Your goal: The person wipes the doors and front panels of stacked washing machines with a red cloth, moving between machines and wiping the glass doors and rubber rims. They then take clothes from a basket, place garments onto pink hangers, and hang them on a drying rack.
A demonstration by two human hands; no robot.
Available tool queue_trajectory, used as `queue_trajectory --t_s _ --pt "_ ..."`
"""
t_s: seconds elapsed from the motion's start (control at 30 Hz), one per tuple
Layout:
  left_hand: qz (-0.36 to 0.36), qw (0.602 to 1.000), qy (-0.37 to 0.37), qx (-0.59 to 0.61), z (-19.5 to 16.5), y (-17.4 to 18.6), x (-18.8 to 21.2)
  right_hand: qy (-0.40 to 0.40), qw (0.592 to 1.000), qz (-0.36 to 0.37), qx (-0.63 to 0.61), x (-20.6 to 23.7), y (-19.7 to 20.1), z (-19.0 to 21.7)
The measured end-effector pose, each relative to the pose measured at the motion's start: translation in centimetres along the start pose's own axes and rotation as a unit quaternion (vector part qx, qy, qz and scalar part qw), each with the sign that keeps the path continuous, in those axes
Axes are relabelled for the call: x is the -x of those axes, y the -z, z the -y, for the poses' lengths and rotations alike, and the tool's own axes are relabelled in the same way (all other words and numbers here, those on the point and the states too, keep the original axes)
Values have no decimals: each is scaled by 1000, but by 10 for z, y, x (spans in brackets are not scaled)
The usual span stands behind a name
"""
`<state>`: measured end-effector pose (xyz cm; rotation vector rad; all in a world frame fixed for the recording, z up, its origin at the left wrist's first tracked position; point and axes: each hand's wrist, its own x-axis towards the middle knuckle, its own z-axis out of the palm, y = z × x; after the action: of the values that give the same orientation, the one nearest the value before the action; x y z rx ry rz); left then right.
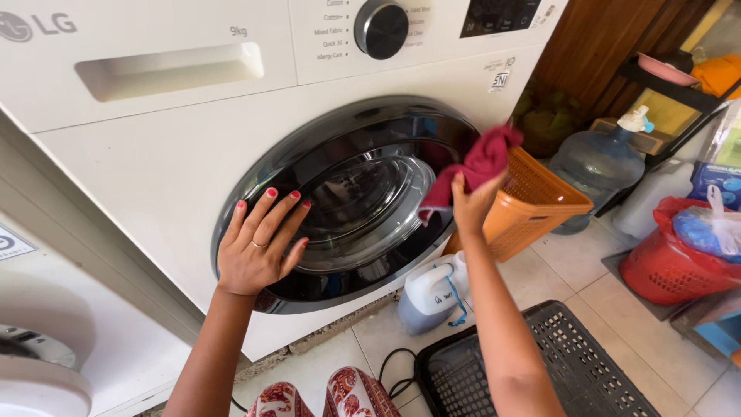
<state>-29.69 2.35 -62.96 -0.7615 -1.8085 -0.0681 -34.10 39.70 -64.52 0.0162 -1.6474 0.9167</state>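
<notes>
A white front-loading washing machine (pixel 154 154) fills the upper left, its round dark glass door (pixel 363 193) closed. My left hand (pixel 258 243) lies flat with fingers spread on the door's left rim. My right hand (pixel 472 202) grips a dark red cloth (pixel 482 161) and holds it against the door's right edge. The cloth bunches above my fingers.
An orange plastic basket (pixel 532 205) stands right of the machine. A white detergent jug (pixel 432 293) sits on the tiled floor below the door. A black crate (pixel 556 363) lies by my right arm. A water bottle (pixel 598 166) and a red basket (pixel 671 266) stand farther right.
</notes>
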Motion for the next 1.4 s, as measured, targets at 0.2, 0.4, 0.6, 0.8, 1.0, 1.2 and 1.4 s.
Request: queue_trajectory --t_s 0.2,0.4,0.6,0.8,1.0,1.2,1.4 --pt "-6 1000 0 -3 -4 -2 3 -352 922 -61 -148 93 7 -15" --pt "-8 1000 -1 4 -1 0 -4 -315 917 -135 -203 12 -8 3" --pt "-61 998 7 31 -2 -3 3 179 978 85 -59 3 -66 106" --pt "-242 926 108 269 -3 1 3 426 874 212 -94 76 -116 194" --pt "-213 887 336 236 -16 49 35 117 766 563 -287 136 -110 186" --pt "-14 979 157 129 4 20 14 390 718 575 -33 216 -76 98" --pt "-16 996 53 -68 0 -8 25 202 860 451 130 224 -9 27"
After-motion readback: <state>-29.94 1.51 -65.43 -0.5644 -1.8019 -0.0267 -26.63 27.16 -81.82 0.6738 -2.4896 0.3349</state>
